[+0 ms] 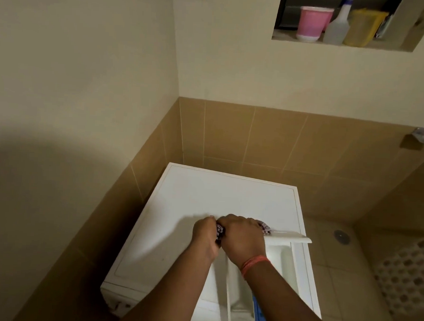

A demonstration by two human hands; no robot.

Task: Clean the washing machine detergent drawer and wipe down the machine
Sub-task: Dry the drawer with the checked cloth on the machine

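Both hands, left hand [205, 236] and right hand [241, 238], clench a soft, limp cloth [264, 227]; the detergent drawer [278, 257] beside them looks light, stiff plastic; best held by its walls.

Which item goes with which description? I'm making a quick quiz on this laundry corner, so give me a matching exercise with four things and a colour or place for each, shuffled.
Things:
1. cup
2. spray bottle
3. checked cloth
4. wrist band

Descriptions:
A. orange, around the right arm
B. pink, at the left of the wall niche
C. gripped by both hands on the washing machine top
D. translucent, between the pink and yellow containers

Pairs: 1-B, 2-D, 3-C, 4-A
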